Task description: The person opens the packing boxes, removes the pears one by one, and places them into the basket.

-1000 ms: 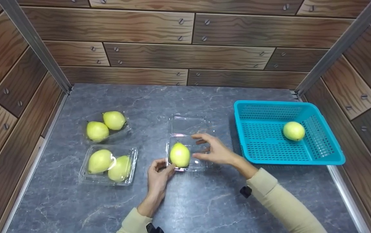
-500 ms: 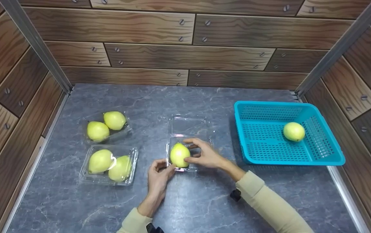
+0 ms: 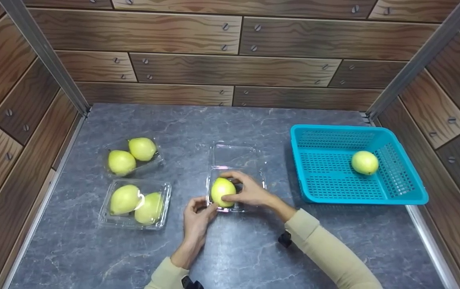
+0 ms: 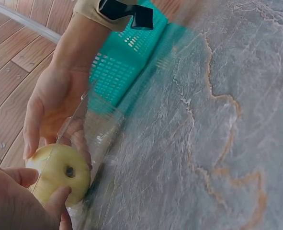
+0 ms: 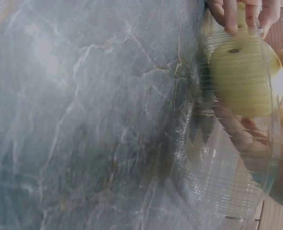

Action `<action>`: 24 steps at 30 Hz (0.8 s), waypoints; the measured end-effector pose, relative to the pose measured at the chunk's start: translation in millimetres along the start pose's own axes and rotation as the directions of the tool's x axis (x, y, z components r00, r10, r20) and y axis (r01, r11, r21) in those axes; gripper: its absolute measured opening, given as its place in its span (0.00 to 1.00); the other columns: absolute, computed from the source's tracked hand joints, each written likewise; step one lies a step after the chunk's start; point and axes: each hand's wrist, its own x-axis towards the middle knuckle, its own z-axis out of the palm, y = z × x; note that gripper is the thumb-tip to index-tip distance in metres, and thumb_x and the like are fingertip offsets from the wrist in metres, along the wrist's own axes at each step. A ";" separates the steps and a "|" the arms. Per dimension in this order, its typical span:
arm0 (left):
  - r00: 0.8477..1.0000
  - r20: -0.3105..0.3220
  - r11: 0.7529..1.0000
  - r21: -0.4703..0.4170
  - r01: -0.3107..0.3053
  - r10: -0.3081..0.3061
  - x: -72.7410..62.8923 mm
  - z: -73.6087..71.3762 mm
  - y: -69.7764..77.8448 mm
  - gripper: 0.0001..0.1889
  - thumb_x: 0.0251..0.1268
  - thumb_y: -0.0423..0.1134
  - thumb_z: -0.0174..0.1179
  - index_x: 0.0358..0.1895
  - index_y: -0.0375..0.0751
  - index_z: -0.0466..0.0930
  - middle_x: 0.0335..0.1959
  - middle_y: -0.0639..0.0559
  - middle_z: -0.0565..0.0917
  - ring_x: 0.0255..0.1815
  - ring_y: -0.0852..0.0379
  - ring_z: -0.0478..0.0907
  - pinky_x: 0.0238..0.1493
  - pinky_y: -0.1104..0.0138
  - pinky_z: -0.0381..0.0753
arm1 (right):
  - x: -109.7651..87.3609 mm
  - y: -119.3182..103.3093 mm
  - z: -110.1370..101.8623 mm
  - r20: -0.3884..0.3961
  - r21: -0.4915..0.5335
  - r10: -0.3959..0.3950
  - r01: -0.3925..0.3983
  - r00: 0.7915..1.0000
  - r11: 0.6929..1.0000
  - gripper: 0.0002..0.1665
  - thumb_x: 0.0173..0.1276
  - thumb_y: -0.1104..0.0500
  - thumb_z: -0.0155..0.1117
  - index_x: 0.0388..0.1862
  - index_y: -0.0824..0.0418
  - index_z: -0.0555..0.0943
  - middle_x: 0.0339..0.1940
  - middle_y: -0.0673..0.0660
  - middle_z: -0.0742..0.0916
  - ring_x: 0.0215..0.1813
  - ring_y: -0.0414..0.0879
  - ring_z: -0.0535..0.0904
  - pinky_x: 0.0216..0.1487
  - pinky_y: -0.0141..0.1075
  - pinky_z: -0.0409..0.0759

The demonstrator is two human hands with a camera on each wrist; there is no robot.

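A yellow-green pear (image 3: 222, 193) lies in the left part of an open clear plastic clamshell box (image 3: 250, 206), its lid (image 3: 236, 155) laid back away from me. My right hand (image 3: 250, 192) holds this pear from the right, thumb on the near side and fingers over the far side. My left hand (image 3: 197, 220) pinches the box at its near left corner. In the left wrist view, the pear's blossom end (image 4: 70, 170) faces the camera through the clear wall. The right wrist view shows the ribbed box side (image 5: 227, 187) in front of the pear.
A turquoise basket (image 3: 302, 192) at the right holds one pear (image 3: 364, 163). On the left stand two clear boxes, a far box (image 3: 155, 163) and a near box (image 3: 159, 226), each with two pears. Wood-patterned walls (image 3: 181, 34) enclose the grey marbled table (image 3: 254, 257).
My right hand has moved left from beside the pear, and its thumb and fingers have come round it. My left hand has stayed at the box's corner.
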 end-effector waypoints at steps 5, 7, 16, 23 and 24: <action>1.000 -0.002 1.000 0.003 -0.004 0.004 0.3 0.2 -0.1 0.21 0.57 0.23 0.71 0.54 0.25 0.77 0.47 0.39 0.83 0.36 0.58 0.81 0.39 0.72 0.91 | 1.6 1.4 3.3 0.023 0.007 0.008 -0.008 1.000 1.000 0.43 0.60 0.57 0.82 0.73 0.63 0.75 0.73 0.64 0.79 0.67 0.64 0.81 0.70 0.57 0.83; 1.000 -0.004 1.000 0.008 -0.011 0.011 0.7 0.2 -0.5 0.20 0.57 0.23 0.71 0.53 0.25 0.78 0.46 0.39 0.83 0.36 0.58 0.81 0.39 0.73 0.90 | 2.2 0.6 4.0 0.031 0.014 0.010 -0.010 0.999 1.000 0.43 0.60 0.58 0.81 0.74 0.63 0.75 0.73 0.64 0.80 0.66 0.63 0.81 0.69 0.57 0.83; 1.000 0.000 1.000 0.002 -0.025 0.025 2.4 0.2 -2.0 0.19 0.57 0.23 0.70 0.53 0.25 0.78 0.44 0.42 0.83 0.35 0.60 0.81 0.37 0.74 0.89 | 4.4 -0.3 4.7 0.027 0.023 0.014 -0.015 1.000 1.000 0.41 0.59 0.60 0.81 0.72 0.61 0.77 0.69 0.64 0.83 0.62 0.60 0.83 0.64 0.53 0.85; 1.000 -0.009 1.000 -0.005 -0.015 0.015 1.7 0.2 -2.4 0.20 0.56 0.23 0.71 0.53 0.25 0.78 0.44 0.42 0.83 0.34 0.59 0.81 0.37 0.73 0.90 | 3.3 1.2 6.5 0.005 0.029 0.003 -0.004 1.000 1.000 0.41 0.58 0.60 0.82 0.71 0.62 0.77 0.69 0.64 0.83 0.61 0.61 0.83 0.65 0.55 0.84; 1.000 -0.012 1.000 -0.007 -0.012 0.012 1.3 0.4 -2.1 0.20 0.56 0.23 0.71 0.53 0.25 0.78 0.44 0.42 0.83 0.34 0.59 0.81 0.37 0.73 0.90 | 3.0 1.4 6.6 0.001 0.030 0.005 -0.005 1.000 1.000 0.41 0.58 0.60 0.82 0.71 0.62 0.77 0.69 0.64 0.83 0.61 0.61 0.83 0.65 0.54 0.85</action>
